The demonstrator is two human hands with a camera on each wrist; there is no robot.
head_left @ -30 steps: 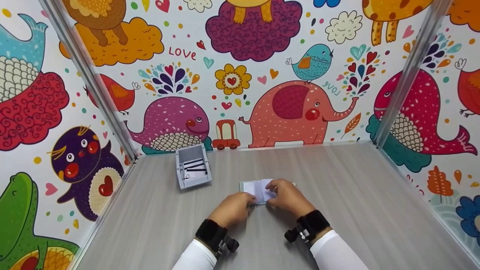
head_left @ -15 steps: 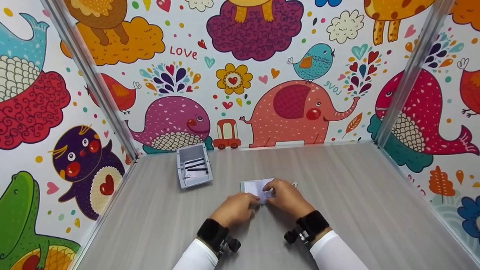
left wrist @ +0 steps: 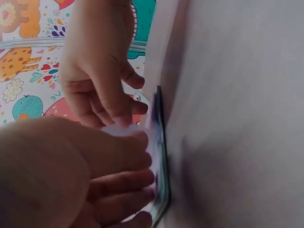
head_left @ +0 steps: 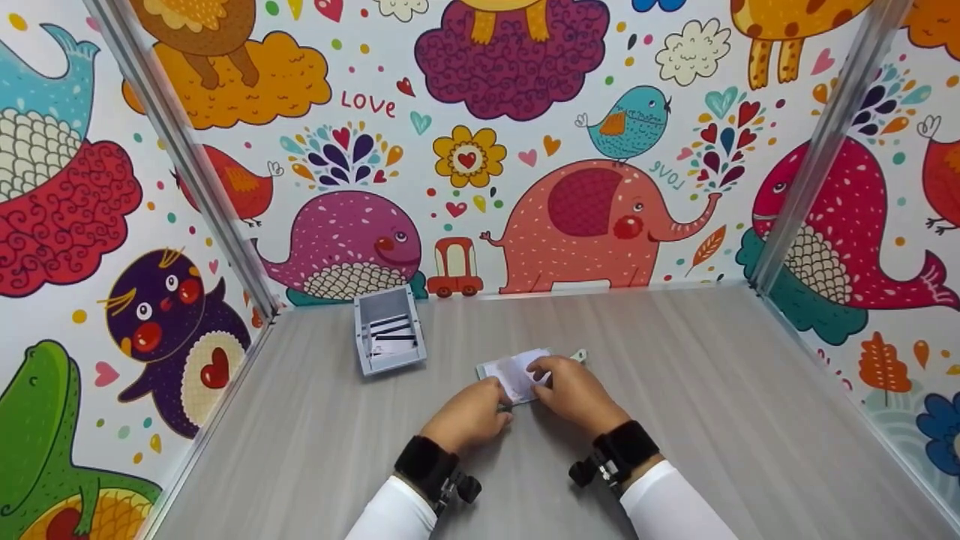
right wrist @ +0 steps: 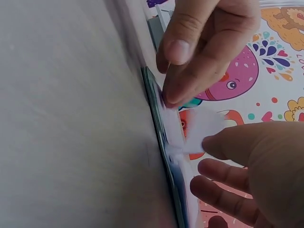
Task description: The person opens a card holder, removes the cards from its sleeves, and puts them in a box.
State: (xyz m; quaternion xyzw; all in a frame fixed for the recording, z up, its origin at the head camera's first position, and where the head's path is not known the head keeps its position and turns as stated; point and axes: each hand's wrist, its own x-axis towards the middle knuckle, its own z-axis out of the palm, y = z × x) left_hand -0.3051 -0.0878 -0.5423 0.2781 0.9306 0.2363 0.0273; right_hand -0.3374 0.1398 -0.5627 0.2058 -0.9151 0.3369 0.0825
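Observation:
A small open notebook (head_left: 517, 375) with pale pages and a thin greenish cover lies on the table between both hands. A pale tab with a hole (head_left: 580, 355) sticks out at its far right corner. My left hand (head_left: 466, 414) holds the notebook's near left edge, its curled fingers at the pages. My right hand (head_left: 579, 394) is over the right side, thumb and fingers curled at a page. In the right wrist view a blurred raised page (right wrist: 204, 126) meets my right thumb. The left wrist view shows the notebook's edge (left wrist: 164, 180) beside my left fingertips.
A grey open box (head_left: 388, 330) with black-edged flat pieces inside stands at the back left of the wood-look table (head_left: 315, 450). Walls printed with cartoon animals (head_left: 577, 232) enclose the back and sides.
The notebook has turned slightly anticlockwise, baring its tab at the right. Its pages have shifted under the hands. The left hand has moved slightly; the right stays nearly in place.

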